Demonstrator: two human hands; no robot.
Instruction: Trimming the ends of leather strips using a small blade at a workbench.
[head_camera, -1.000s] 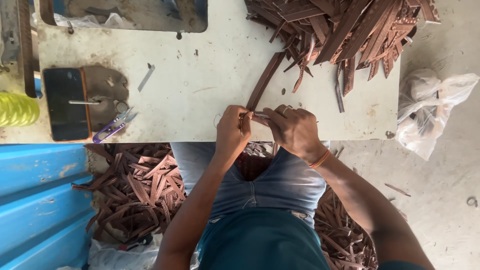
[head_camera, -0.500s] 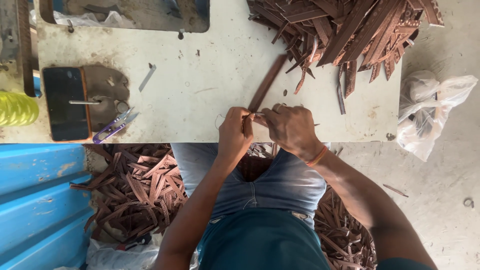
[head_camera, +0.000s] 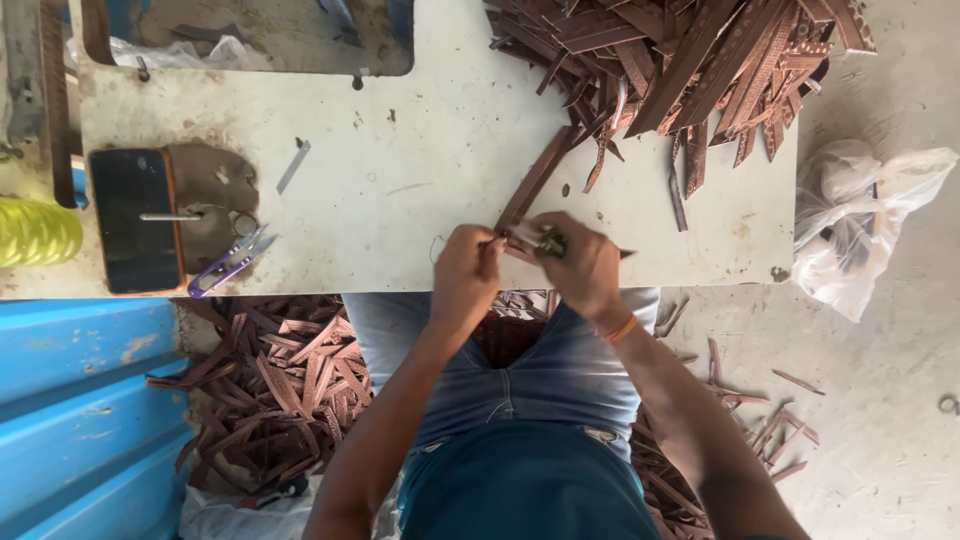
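At the table's near edge: both hands meet over one brown strip.
Left hand (head_camera: 465, 272): fingers curled closed, pinching the near end of the brown leather strip (head_camera: 533, 187).
Right hand (head_camera: 585, 265): closed around a small metal tool (head_camera: 545, 240), its tip touching the strip just beside the left fingertips.
Strip: lies slanting away from both hands, toward the pile of brown strips (head_camera: 690, 60) beyond the right hand.
Table (head_camera: 400, 170): white, worn, under both hands.
Left of the left hand: purple thread snips (head_camera: 232, 260), then a dark phone (head_camera: 132, 220), well apart.
Below the left hand: scrap strips on the floor (head_camera: 270, 390).
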